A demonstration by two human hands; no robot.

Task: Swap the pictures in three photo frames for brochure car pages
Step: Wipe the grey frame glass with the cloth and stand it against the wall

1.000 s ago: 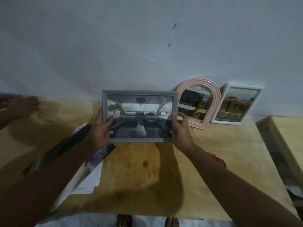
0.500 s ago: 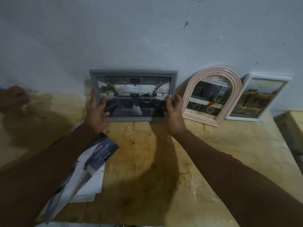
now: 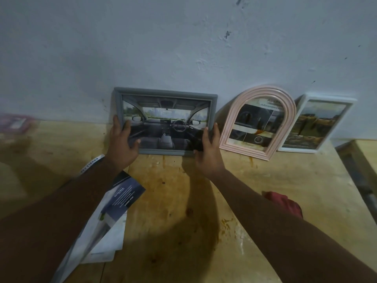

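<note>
Nearest, a brochure (image 3: 122, 199) lies on the desk (image 3: 285, 180) under the left forearm, its print too small to read, and a white strip (image 3: 91, 164) by the wrist reads "DOUBLE". The left hand (image 3: 122, 144) and right hand (image 3: 208, 152) each grip a short end of the grey frame (image 3: 165, 94), which sits between them. It stands on its long lower edge at the desk's back, long axis left to right, its car-interior picture facing the person, just beside a pink frame (image 3: 267, 91).

Grey frame (image 3: 165, 93), gripped at its sides by left hand (image 3: 122, 144) and right hand (image 3: 208, 154), went from mid-air above table (image 3: 285, 180) back to wall (image 3: 183, 48). Lower edge came down on table between the hands; top leaned on wall. Right hand ended just beside pink arched frame (image 3: 227, 131).
</note>
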